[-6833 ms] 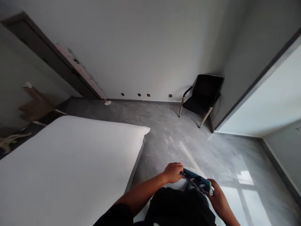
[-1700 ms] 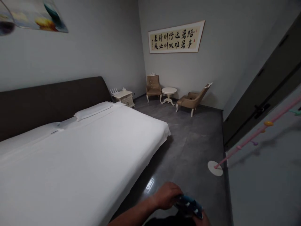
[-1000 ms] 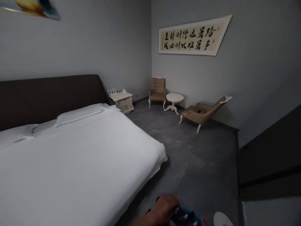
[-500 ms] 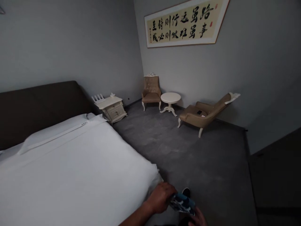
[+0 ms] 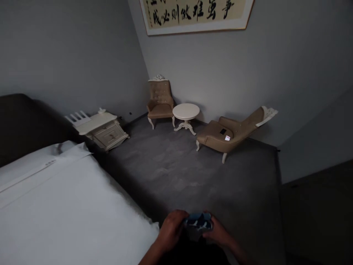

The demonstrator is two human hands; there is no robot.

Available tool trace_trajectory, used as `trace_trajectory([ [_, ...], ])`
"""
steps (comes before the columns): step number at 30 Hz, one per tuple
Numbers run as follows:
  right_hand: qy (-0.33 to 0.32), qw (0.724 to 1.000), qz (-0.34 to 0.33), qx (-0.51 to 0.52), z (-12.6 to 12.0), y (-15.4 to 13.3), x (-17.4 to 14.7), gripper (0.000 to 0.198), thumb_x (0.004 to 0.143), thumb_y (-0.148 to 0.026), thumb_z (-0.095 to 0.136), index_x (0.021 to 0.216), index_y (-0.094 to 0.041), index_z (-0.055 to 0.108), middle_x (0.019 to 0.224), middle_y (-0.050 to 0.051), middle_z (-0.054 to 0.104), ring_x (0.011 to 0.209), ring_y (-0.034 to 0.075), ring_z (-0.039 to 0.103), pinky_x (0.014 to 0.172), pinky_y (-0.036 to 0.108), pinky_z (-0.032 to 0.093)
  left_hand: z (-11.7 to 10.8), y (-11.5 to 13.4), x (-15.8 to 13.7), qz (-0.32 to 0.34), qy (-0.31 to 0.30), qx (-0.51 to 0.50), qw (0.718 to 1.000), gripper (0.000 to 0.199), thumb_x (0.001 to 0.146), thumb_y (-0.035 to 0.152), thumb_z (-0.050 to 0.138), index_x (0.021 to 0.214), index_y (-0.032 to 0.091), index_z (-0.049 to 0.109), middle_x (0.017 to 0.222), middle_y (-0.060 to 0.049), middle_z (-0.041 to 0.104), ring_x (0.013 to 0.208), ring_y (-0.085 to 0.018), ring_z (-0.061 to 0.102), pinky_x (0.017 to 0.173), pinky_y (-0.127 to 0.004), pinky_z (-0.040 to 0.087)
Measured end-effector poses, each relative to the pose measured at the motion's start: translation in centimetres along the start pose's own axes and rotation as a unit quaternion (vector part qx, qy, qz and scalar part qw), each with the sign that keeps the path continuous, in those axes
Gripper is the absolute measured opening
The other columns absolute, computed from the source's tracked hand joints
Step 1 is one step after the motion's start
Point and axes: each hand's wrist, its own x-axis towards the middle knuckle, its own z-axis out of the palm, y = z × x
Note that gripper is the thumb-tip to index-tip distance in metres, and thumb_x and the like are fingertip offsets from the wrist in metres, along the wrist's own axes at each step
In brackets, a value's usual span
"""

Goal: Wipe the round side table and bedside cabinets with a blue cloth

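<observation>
Low in the head view, my left hand and my right hand together grip a small blue patterned cloth bundle, one hand on each end. They are held in front of my body, just past the foot corner of the white bed. My dark clothing fills the bottom edge below the hands.
A cream nightstand stands beside the bed's dark headboard. In the far corner are a tan armchair, a round white side table and a reclined tan chair with small items on its seat. A framed calligraphy scroll hangs above. The floor is grey.
The view has turned right and moved along the bed toward the chairs. My right hand has come up into view, and both hands now hold the bundle centred in front of me.
</observation>
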Motion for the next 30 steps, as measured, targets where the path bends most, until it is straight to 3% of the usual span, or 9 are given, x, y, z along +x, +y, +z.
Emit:
trace_trajectory([
  [3,0.004,1.0,0.008,0.024,-1.3,-1.9,6.9,0.093,0.046,-0.041,0.107,0.136,-0.035,0.084,0.139,0.012,0.084,0.137,0.05,0.075,0.123,0.069,0.053,0.2,-4.6,6.0,0.002,0.015,-0.005,1.0,0.034,0.112,0.03,0.063,0.142,0.031,0.079,0.135,-0.011,0.086,0.126,-0.029,0.082,0.112,-0.044,0.066],
  [6,0.018,0.999,0.014,0.039,-2.0,-4.5,14.3,0.099,0.05,-0.061,0.108,0.139,-0.028,0.081,0.134,0.015,0.085,0.132,0.05,0.077,0.122,0.07,0.054,-0.3,-10.1,13.1,0.009,0.011,-0.007,1.0,0.035,0.115,0.038,0.062,0.146,0.03,0.078,0.14,-0.011,0.085,0.13,-0.029,0.081,0.114,-0.045,0.066],
  [11,0.044,0.996,0.015,-0.076,-2.6,-13.8,28.4,0.077,0.064,-0.076,0.098,0.119,-0.022,0.088,0.124,0.017,0.088,0.122,0.048,0.079,0.115,0.069,0.058,-5.0,-19.6,27.1,0.026,-0.019,-0.036,0.999,0.037,0.117,0.04,0.058,0.145,0.029,0.08,0.138,-0.011,0.085,0.13,-0.028,0.08,0.117,-0.046,0.064],
  [15,0.042,0.99,-0.035,-0.126,-2.6,-22.3,39.8,0.054,0.08,-0.072,0.083,0.107,-0.025,0.091,0.118,0.015,0.089,0.116,0.044,0.081,0.11,0.061,0.062,-11.0,-27.2,38.4,0.037,-0.058,-0.063,0.996,0.038,0.115,0.037,0.06,0.146,0.029,0.08,0.141,-0.011,0.084,0.132,-0.027,0.078,0.12,-0.047,0.062],
  [20,0.097,0.984,-0.057,-0.141,-3.9,-28.9,52.0,0.047,0.088,-0.06,0.079,0.116,-0.024,0.088,0.124,0.014,0.089,0.117,0.041,0.08,0.107,0.058,0.063,-16.6,-35.5,51.9,0.049,-0.076,-0.07,0.993,0.04,0.115,0.036,0.06,0.149,0.028,0.078,0.144,-0.01,0.083,0.136,-0.026,0.078,0.121,-0.045,0.062],
  [23,0.099,0.98,-0.061,-0.162,-6.2,-31.9,59.3,0.044,0.09,-0.057,0.078,0.118,-0.024,0.087,0.124,0.014,0.089,0.116,0.04,0.08,0.107,0.055,0.061,-17.9,-39.9,59.5,0.04,-0.063,-0.064,0.995,0.039,0.116,0.039,0.06,0.147,0.026,0.079,0.146,-0.011,0.083,0.135,-0.027,0.079,0.121,-0.045,0.063],
  [30,0.046,0.971,-0.089,-0.216,-13.2,-38.6,79.2,0.027,0.094,-0.034,0.069,0.114,-0.021,0.08,0.115,0.01,0.087,0.104,0.029,0.076,0.095,0.038,0.057,-18.4,-50.0,74.8,-0.024,-0.009,-0.042,0.999,0.036,0.114,0.043,0.059,0.137,0.026,0.08,0.146,-0.012,0.081,0.136,-0.029,0.077,0.118,-0.048,0.064],
])
